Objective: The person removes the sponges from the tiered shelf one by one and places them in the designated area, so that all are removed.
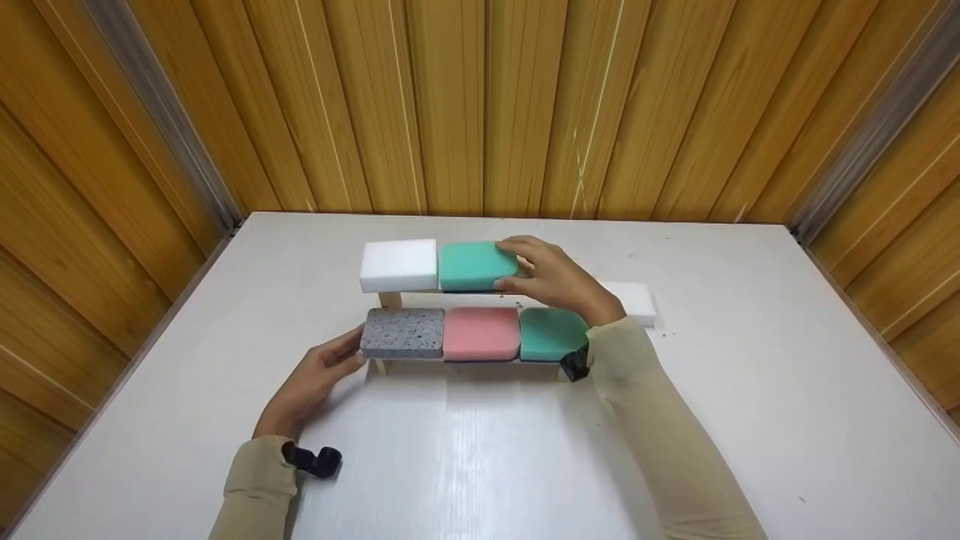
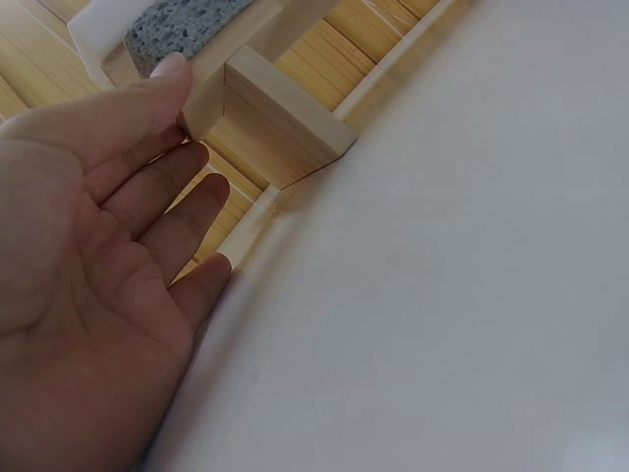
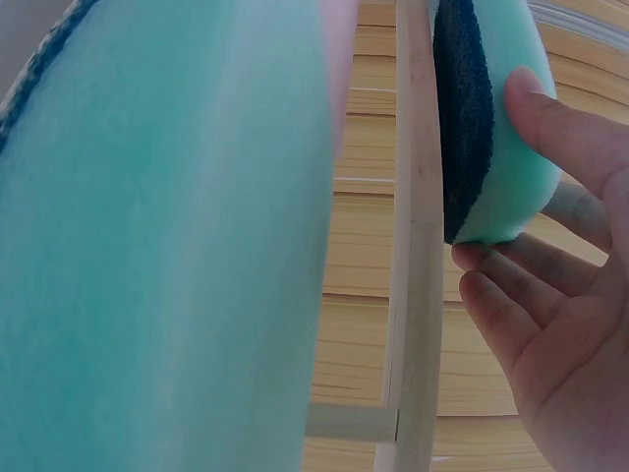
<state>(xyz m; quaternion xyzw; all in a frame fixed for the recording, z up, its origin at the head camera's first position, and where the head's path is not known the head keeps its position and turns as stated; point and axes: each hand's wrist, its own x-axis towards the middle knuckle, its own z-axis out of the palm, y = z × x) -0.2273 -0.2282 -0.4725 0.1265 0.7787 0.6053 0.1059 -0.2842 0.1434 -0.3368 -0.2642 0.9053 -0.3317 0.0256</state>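
A two-step wooden rack point(image 2: 285, 123) carries a row of sponges. On its upper step sit a white sponge point(image 1: 397, 266) and a green sponge point(image 1: 472, 264) with a dark blue scouring layer underneath. My right hand point(image 1: 551, 274) pinches that green sponge by its right end, thumb at the front, fingers behind. The lower step bears a grey pitted block point(image 1: 403, 334), a pink sponge point(image 1: 481, 333) and a second green sponge point(image 1: 547, 334). At the rack's left end, my left hand point(image 1: 319, 375) touches the grey block's edge with thumb and fingertips, its other fingers loosely bent.
Another white block point(image 1: 632, 301) lies on the white table point(image 1: 465, 465) behind my right wrist, which partly covers it. Wood-grained panels point(image 1: 450, 105) rise behind the table and at both sides. Each wrist wears a black camera mount point(image 1: 319, 460).
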